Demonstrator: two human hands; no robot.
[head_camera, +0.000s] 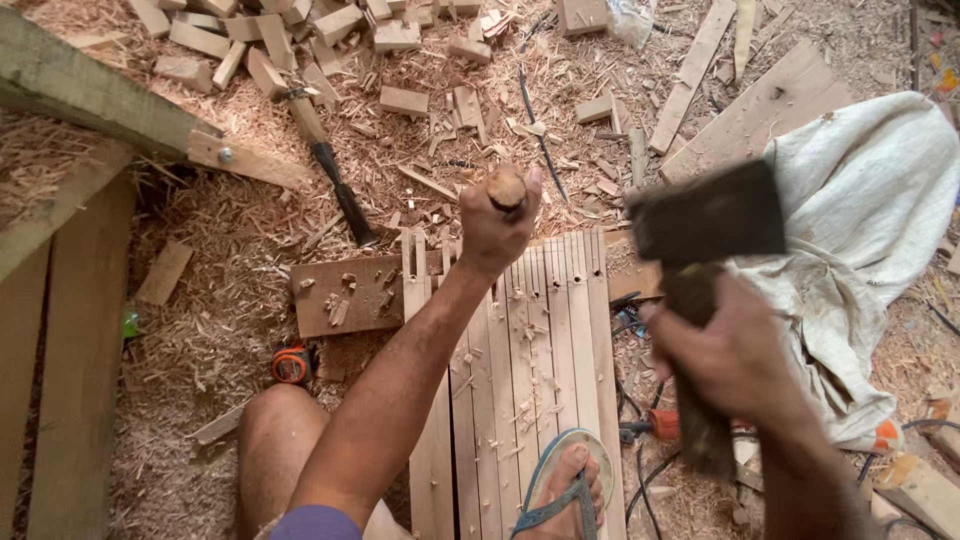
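From the head view, the left hand (497, 226) is fisted around one round wooden chisel handle (506, 188) above seven pale wooden slats (520, 380). The right hand (735, 365) grips one blurred dark wooden mallet (708, 222); one sandalled foot (566, 490) pins the slats.

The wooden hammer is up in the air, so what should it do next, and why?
Probably swing the mallet, raised in the right hand, down onto the top of the chisel handle. The left hand holds the chisel upright over the notched ends of the slats, which a foot pins down. Fresh chips lie on them.
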